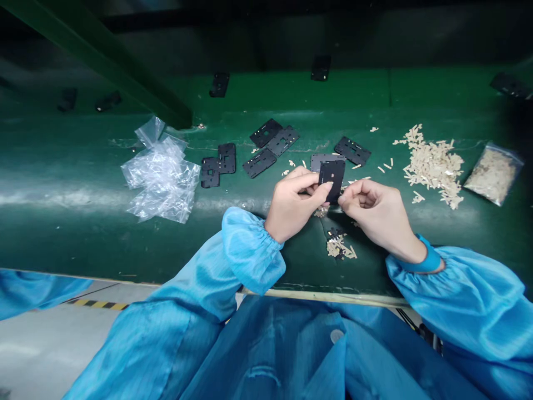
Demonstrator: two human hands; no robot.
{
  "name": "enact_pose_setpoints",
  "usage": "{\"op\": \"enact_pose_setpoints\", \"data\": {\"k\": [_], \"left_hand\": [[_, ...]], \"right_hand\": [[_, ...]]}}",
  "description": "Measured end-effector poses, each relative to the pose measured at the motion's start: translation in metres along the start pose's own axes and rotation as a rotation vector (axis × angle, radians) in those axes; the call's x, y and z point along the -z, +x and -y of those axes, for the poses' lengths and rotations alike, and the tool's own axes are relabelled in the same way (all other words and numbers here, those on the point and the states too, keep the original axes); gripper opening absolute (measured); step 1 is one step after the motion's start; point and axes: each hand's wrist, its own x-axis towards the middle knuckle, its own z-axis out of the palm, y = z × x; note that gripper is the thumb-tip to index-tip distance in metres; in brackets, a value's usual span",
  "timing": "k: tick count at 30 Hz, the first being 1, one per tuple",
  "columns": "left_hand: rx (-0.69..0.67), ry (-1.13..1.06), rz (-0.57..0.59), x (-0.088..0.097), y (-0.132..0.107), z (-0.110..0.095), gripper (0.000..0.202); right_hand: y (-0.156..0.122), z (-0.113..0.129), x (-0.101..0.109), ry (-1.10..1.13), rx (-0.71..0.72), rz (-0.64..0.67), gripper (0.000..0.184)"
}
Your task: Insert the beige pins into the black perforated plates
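Two hands over a green conveyor belt point(83, 155). Left hand point(291, 208) pinches a black slotted plate point(332, 180) between thumb and fingers at its left edge; the plate is slightly tilted and held above the belt. Right hand point(375, 214) is just beside it, fingers point(347, 199) curled inward, tips at the plate's lower right corner (contact can't be told from this angle). Grey plate point(327, 161) sits directly behind the held one. Six more black plates point(260, 163) lie on the belt, mostly left of the hands, some touching or nearly so. Small beige pieces point(433, 165) form a big loose pile to the right; a smaller pile point(340, 246) just below the hands has dark bits mixed in. Filled clear bag point(493, 173) at far right, crumpled clear bags point(161, 178) at left. Blue sleeves point(250, 250) gathered at the cuffs, blue strap point(427, 258) on right wrist.
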Motion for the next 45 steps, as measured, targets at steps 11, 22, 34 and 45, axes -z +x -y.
{"op": "enact_pose_setpoints", "data": {"k": [11,22,34,45], "left_hand": [[0.149,-0.157,0.034,0.002,0.000,-0.002,0.010],[0.304,-0.339,0.087,0.006,0.002,-0.003,0.023],[0.397,-0.450,0.242,0.013,0.005,-0.002,0.030],[0.504,-0.551,0.292,0.011,0.003,-0.005,0.031]], "right_hand": [[0.005,0.003,0.007,0.044,-0.064,0.048,0.012],[0.004,0.006,0.014,0.114,-0.164,0.173,0.021],[0.005,-0.001,0.019,0.326,-0.187,0.370,0.025],[0.002,0.001,0.018,0.494,-0.153,0.468,0.024]]}}
